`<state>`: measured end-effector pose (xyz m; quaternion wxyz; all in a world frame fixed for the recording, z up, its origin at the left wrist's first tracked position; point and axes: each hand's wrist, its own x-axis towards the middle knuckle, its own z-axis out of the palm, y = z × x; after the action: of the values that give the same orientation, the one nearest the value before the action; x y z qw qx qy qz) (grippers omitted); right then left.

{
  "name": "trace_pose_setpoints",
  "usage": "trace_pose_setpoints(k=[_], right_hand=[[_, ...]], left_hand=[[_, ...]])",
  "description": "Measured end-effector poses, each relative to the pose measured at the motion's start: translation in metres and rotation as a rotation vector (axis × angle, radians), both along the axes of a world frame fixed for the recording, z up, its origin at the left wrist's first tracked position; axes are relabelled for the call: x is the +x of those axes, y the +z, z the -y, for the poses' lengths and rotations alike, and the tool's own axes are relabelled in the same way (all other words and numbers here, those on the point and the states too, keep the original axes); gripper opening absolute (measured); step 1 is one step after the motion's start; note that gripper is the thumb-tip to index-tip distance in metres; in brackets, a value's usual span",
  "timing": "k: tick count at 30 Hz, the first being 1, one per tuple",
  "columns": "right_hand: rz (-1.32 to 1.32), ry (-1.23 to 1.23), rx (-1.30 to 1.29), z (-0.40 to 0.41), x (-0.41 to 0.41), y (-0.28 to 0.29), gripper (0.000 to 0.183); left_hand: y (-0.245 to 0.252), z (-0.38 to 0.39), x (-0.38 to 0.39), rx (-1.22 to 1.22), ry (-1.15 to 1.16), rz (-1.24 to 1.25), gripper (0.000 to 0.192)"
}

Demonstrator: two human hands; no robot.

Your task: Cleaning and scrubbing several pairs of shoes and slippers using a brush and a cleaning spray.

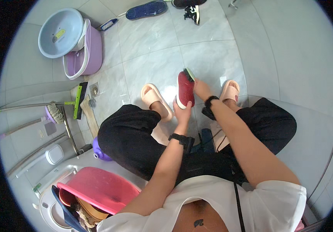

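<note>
Between my knees, low over the tiled floor, a red shoe with a white sole edge (185, 90) is held at its near end by my left hand (183, 112), the thumb on the red surface. My right hand (203, 90) grips a scrubbing brush (190, 74) with a pale green back and dark bristles. Its bristles rest against the far right end of the shoe. My right fingers are close to the shoe's right side and partly hidden. Each of my wrists wears a black strap with a small device.
Pink slides (154, 97) are on my feet. A purple bucket (94, 49) with a light blue basin (60, 32) stands far left. A green squeegee (78, 100) and a mop (55, 113) lean left. A pink basin (99, 185) lies near left; a dark blue slipper (146, 10) lies at the back.
</note>
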<state>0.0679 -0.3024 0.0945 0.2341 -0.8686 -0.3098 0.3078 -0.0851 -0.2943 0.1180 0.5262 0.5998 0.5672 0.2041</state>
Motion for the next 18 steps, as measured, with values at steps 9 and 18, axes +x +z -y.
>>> trace_pose_setpoints(k=[9,18], right_hand=[[-0.014,0.281,0.156,0.068,-0.013,0.079,0.026],[0.031,-0.108,0.024,0.004,0.022,-0.036,0.023]], left_hand=[[0.020,-0.005,-0.008,-0.312,0.090,0.043,0.073],[0.037,-0.005,-0.007,-0.496,0.040,0.069,0.077]])
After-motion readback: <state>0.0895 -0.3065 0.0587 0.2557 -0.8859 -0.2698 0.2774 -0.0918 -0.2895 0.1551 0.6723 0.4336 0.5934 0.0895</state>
